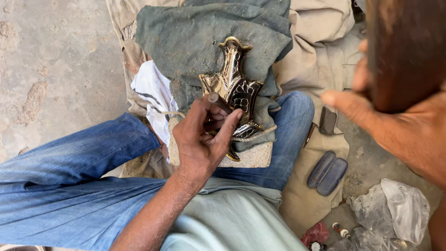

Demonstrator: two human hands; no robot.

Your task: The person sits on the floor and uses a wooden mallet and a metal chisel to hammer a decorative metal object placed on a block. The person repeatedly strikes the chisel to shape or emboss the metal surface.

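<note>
A: Brass piece point(234, 88) lies on the grey cloth point(186, 37) over a stone block point(253, 158), near the block's front edge. Its long axis runs from that edge away toward the cloth's far side.

B: And the hands?

A: Left hand point(202, 135) is nearer, fingers pinched shut around a punch point(218, 101) with its tip touching the brass. Right hand point(395, 116) is well apart to the right, raised, closed on a dark wooden mallet point(404, 51)

brass ornament point(234, 88): glossy metal | cloth point(195, 42): rough, matt | floor point(55, 60): rough concrete
</note>
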